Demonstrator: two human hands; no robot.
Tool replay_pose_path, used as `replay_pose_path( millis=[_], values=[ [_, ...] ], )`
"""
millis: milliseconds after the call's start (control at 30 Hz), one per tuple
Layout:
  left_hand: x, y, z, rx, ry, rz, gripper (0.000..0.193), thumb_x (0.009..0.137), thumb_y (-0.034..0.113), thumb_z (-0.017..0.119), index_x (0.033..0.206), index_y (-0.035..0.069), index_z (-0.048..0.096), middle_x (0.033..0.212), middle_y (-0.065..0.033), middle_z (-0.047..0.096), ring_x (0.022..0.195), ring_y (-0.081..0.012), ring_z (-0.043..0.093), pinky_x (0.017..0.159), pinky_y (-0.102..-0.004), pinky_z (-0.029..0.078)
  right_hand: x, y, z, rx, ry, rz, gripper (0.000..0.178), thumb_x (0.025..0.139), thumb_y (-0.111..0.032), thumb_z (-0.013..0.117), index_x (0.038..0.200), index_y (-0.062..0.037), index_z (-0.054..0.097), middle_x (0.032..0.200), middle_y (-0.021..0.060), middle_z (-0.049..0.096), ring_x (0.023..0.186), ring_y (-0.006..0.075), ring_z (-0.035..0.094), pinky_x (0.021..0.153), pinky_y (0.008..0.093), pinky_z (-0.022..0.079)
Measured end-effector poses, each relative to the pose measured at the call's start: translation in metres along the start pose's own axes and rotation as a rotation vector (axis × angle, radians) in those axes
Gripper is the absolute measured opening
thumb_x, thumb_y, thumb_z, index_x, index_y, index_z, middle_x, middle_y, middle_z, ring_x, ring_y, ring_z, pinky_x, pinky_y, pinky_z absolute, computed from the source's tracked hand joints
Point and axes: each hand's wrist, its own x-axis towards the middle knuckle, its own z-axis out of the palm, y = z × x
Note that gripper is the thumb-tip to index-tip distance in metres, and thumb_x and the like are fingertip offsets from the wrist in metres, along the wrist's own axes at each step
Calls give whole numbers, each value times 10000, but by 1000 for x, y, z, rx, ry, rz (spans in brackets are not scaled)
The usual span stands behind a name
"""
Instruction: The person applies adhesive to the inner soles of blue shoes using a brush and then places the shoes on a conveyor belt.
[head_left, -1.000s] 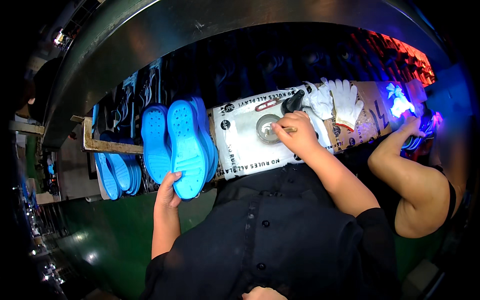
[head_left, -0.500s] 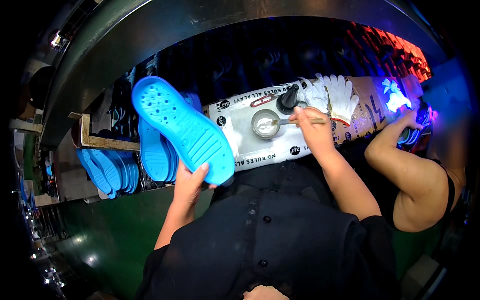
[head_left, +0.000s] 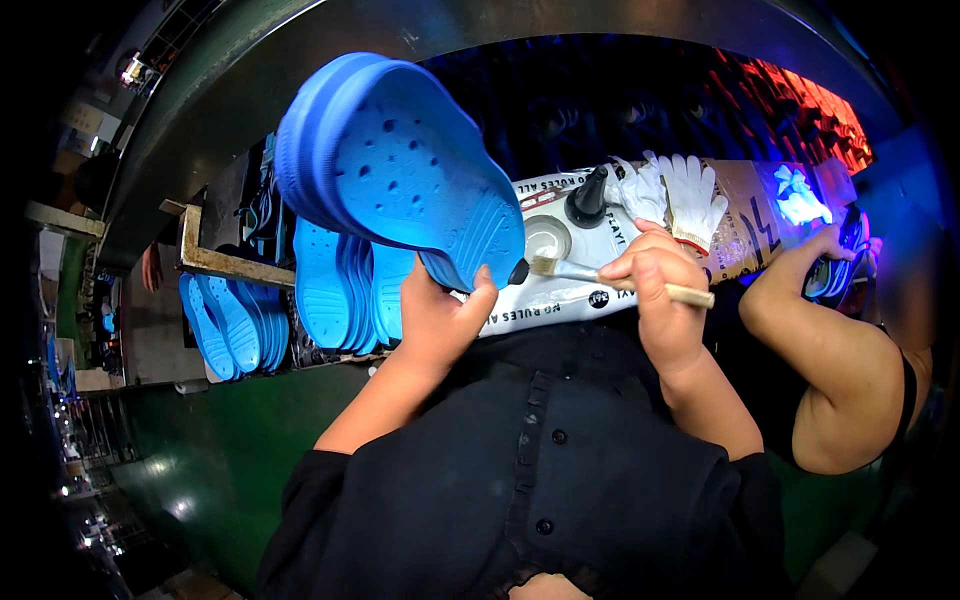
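Note:
My left hand (head_left: pixel 440 325) grips the heel end of a blue shoe sole (head_left: pixel 420 190), thick-edged and dotted with small holes at the toe. The sole is tilted up, its toe pointing far left. A wooden-handled brush (head_left: pixel 690 295) is pinched in the fingers of my right hand (head_left: pixel 660 290). Its bristles come close to the sole's heel, where a dark spot shows; I cannot tell whether they touch. Behind the brush stands a round cup (head_left: pixel 546 236) of pale liquid, partly hidden by the brush and sole. Next to it is a black cone-topped bottle (head_left: pixel 588 198).
White gloves (head_left: pixel 692 197) lie on the covered bench (head_left: pixel 560 312) beyond the bottle. Blue soles (head_left: pixel 322 290) and more soles (head_left: pixel 235 325) are stacked at left, by a metal frame (head_left: pixel 235 264). At right, another person's arm (head_left: pixel 830 340) reaches to something under blue light.
My left hand has moved right and tilted the sole, showing its thick side. The brush has left the cup and come to the sole's heel.

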Motion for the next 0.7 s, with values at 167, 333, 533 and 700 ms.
replay_pose_path(
  millis=[167, 333, 533, 700],
  values=[
    [-2, 4, 4, 130, -40, 135, 421, 713, 27, 669, 1098, -31, 508, 857, -166, 656, 751, -292, 662, 692, -327, 503, 3, -6, 11, -147, -117, -236, 219, 869, -166, 567, 700, -68, 667, 645, 22, 608, 642, 194, 563, 909, 412, 396],
    [-2, 5, 4, 156, -63, 149, 463, 709, 14, 665, 1135, -31, 491, 859, -174, 653, 748, -313, 664, 686, -334, 507, 0, -2, 21, -260, -137, -261, 189, 837, -174, 619, 670, -96, 665, 606, 24, 567, 626, 216, 549, 883, 407, 404],
    [-1, 4, 1, 164, -75, 58, 524, 704, 35, 651, 1187, -37, 463, 897, -202, 644, 791, -348, 663, 707, -352, 513, 2, -1, 15, -238, -100, -168, 232, 847, -183, 603, 639, -87, 645, 593, 37, 568, 622, 223, 558, 883, 396, 408],
    [-1, 7, 2, 200, -97, -25, 624, 703, 51, 640, 1276, -25, 407, 932, -221, 636, 825, -366, 661, 724, -359, 514, 7, -3, 21, -250, -222, -255, 200, 845, -140, 572, 678, -64, 652, 632, 33, 597, 640, 199, 555, 914, 417, 393]
  ],
)
